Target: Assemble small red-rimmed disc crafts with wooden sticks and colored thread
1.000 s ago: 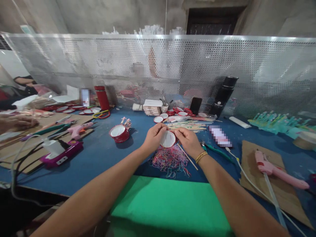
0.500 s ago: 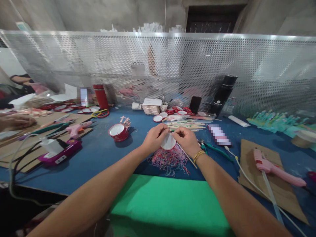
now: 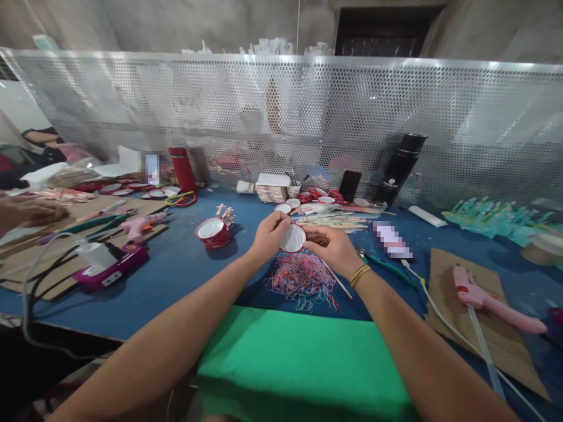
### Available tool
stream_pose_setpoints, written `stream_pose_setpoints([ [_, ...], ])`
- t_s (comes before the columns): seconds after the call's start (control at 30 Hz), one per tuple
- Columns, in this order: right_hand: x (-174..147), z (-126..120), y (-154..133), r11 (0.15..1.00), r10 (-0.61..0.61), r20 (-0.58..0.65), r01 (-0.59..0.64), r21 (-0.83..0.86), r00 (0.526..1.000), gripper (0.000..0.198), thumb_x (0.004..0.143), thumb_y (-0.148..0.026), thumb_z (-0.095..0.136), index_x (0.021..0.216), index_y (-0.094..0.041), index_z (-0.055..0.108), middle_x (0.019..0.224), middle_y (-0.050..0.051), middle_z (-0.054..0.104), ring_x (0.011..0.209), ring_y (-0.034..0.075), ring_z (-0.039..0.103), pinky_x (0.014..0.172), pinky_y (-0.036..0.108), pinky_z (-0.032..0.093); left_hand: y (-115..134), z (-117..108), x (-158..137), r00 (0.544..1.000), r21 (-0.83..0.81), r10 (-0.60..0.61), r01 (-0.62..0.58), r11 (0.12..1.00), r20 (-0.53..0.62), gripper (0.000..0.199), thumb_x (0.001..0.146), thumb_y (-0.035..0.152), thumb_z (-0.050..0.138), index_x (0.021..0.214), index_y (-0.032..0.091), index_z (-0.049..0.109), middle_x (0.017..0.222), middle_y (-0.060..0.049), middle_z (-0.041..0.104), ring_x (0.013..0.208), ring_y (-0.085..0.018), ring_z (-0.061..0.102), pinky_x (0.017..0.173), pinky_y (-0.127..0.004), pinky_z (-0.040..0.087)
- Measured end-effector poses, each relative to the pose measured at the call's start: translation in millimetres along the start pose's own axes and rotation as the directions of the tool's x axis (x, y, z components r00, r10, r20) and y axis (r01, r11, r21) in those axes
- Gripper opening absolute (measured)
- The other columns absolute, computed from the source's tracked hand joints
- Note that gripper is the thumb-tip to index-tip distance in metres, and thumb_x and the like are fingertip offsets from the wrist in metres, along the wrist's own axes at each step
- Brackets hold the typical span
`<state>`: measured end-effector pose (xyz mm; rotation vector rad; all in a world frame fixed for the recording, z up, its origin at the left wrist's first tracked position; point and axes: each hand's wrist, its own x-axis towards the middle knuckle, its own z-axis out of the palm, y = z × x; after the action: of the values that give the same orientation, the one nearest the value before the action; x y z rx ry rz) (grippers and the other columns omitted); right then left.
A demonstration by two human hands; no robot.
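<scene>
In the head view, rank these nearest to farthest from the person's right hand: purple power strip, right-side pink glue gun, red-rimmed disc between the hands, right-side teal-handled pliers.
From the right hand:
1. Red-rimmed disc: just left, at the fingertips.
2. Teal-handled pliers: a little to the right.
3. Pink glue gun: farther right.
4. Purple power strip: far left.

Nothing is legible; white lettering [image 3: 390, 184] on the black flask [image 3: 401, 166] is too small.

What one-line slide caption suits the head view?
Left hand holds a red-rimmed white disc, right hand at its edge, near tangled threads.
</scene>
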<state>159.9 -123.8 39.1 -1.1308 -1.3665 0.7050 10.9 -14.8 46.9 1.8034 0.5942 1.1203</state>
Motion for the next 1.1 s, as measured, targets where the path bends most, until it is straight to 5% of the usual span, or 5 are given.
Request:
stream_pose_setpoints([
  [0.47, 2, 1, 12, 0.998, -0.029, 0.037, 0.032, -0.058, 0.999, 0.044, 0.072, -0.027, 0.076, 0.113, -0.017, 0.068, 0.095, 0.007, 0.075, 0.080, 0.017, 0.070, 0.080, 0.034, 0.057, -2, 8, -5, 0.994, -0.046, -0.049, 0.044, 0.998, -0.098, 0.017, 0.081, 0.031, 0.054, 0.072, 0.017, 0.055, 0.065, 0.002, 0.052, 0.060, -0.011, 0.044, 0.054, -0.022, 0.034],
  [0.67, 4, 0, 12, 1.000, -0.024, 0.023, 0.024, -0.001, 0.999, 0.045, 0.069, -0.033, 0.079, 0.109, -0.018, 0.067, 0.096, 0.007, 0.074, 0.084, 0.017, 0.070, 0.083, 0.034, 0.057, -3, 7, -3, 0.995, -0.082, -0.097, 0.094, 0.992, -0.026, 0.022, 0.080, 0.038, 0.056, 0.075, 0.017, 0.055, 0.065, 0.003, 0.049, 0.058, -0.010, 0.043, 0.053, -0.022, 0.033],
  [0.77, 4, 0, 14, 0.990, 0.102, -0.028, -0.099, 0.097, 0.994, 0.045, 0.070, -0.037, 0.076, 0.110, -0.018, 0.065, 0.091, 0.005, 0.074, 0.078, 0.016, 0.069, 0.072, 0.030, 0.058, -5, 6, 0, 0.992, -0.096, -0.117, 0.122, 0.988, 0.055, 0.028, 0.079, 0.045, 0.059, 0.078, 0.017, 0.055, 0.066, 0.003, 0.050, 0.058, -0.010, 0.043, 0.053, -0.022, 0.033],
  [0.9, 3, 6, 12, 0.955, 0.282, -0.055, -0.274, 0.113, 0.958, 0.038, 0.077, -0.038, 0.065, 0.109, -0.017, 0.064, 0.059, -0.004, 0.063, 0.045, 0.010, 0.056, 0.044, 0.021, 0.047, -8, 5, -1, 0.989, -0.024, -0.093, 0.097, 0.995, 0.119, 0.035, 0.080, 0.051, 0.061, 0.080, 0.015, 0.059, 0.069, 0.001, 0.054, 0.060, -0.010, 0.045, 0.053, -0.021, 0.035],
  [1.1, 5, 6, 4, 0.858, 0.474, -0.180, -0.406, 0.314, 0.862, 0.027, 0.070, -0.026, 0.062, 0.096, -0.018, 0.061, 0.045, -0.010, 0.051, 0.033, 0.005, 0.039, 0.034, 0.015, 0.030, 5, 0, -6, 0.973, 0.054, -0.025, 0.013, 0.998, 0.230, 0.050, 0.088, 0.054, 0.051, 0.120, 0.019, 0.066, 0.095, -0.007, 0.062, 0.073, -0.014, 0.056, 0.051, -0.021, 0.040],
])
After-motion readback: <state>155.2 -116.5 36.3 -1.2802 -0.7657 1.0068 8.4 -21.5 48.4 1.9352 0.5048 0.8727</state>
